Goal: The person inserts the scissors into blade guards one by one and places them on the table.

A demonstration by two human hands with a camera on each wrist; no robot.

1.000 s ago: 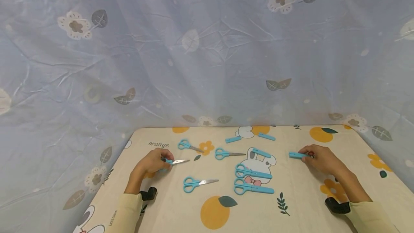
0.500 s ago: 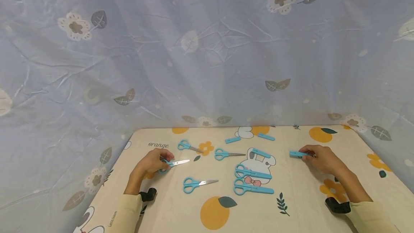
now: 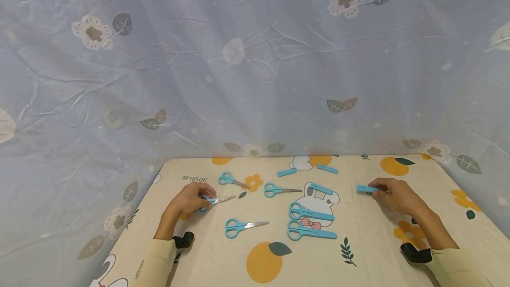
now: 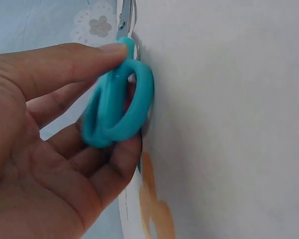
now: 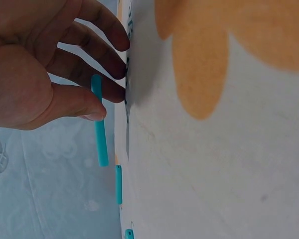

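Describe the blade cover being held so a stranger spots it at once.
Over the right side of the cream printed tablecloth, find the right hand. It pinches a light-blue blade cover. The other covers lie on the tablecloth; only this one is held.

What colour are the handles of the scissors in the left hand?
Turquoise handles, clearest in the left wrist view.

The left hand (image 3: 191,199) is curled in a pinch. The right hand (image 3: 398,195) pinches too, well apart.
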